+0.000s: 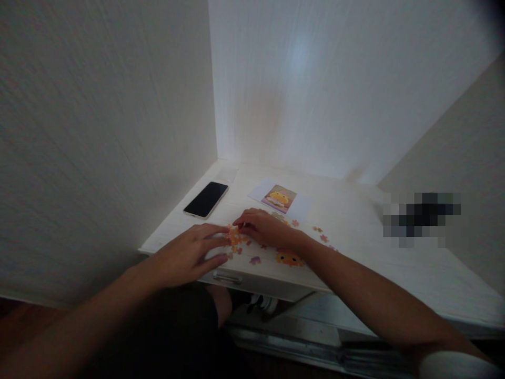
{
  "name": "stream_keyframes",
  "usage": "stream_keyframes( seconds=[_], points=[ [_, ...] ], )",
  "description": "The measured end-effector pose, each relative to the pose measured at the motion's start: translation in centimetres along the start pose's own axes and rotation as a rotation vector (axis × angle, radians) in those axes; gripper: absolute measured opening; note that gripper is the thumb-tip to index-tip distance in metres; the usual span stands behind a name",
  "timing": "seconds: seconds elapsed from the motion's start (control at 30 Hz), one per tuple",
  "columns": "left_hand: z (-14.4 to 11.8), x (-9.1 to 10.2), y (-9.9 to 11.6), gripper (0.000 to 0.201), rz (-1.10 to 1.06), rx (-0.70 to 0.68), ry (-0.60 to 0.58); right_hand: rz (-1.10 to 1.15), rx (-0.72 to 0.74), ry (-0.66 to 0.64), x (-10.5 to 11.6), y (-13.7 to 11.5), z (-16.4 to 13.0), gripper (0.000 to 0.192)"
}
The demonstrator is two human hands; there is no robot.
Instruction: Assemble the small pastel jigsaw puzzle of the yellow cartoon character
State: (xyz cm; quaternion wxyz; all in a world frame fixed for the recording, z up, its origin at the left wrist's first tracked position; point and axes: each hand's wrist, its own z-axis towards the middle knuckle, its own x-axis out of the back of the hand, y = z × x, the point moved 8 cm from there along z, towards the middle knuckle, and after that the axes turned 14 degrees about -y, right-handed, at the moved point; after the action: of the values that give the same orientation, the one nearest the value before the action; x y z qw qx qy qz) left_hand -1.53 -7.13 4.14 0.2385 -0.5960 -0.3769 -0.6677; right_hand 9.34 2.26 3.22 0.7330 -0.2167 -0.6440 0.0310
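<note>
My left hand (199, 245) lies at the left of a small joined patch of orange jigsaw pieces (235, 241), its fingers spread and the fingertips touching the patch's edge. From the right, my right hand (260, 226) reaches over the patch. Its thumb and fingers are pinched together at the upper edge, on a jigsaw piece mostly hidden by the fingers. Partly under my right forearm is a joined yellow section (289, 258) with two dark eyes. A loose purple piece (255, 260) lies in front of my right hand.
A black-screened phone (207, 199) rests at the left of the white table (351, 263). Behind my hands lies a picture card (279, 198) with a yellow figure, on white paper. More loose pieces (324, 238) are scattered to the right. Walls rise at the left and back.
</note>
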Motion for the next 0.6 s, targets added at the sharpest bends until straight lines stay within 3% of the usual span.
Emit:
stream_keyframes(
  seconds=[0.43,0.6],
  points=[
    [0.0,-0.3,-0.2,0.038,0.016,0.011,-0.001,-0.112,-0.169,-0.018,0.1,1.4,0.2,0.016],
    [0.0,-0.1,-0.1,0.038,-0.008,-0.006,0.001,-0.047,-0.036,-0.005,0.4,0.2,0.2,0.018]
  ],
)
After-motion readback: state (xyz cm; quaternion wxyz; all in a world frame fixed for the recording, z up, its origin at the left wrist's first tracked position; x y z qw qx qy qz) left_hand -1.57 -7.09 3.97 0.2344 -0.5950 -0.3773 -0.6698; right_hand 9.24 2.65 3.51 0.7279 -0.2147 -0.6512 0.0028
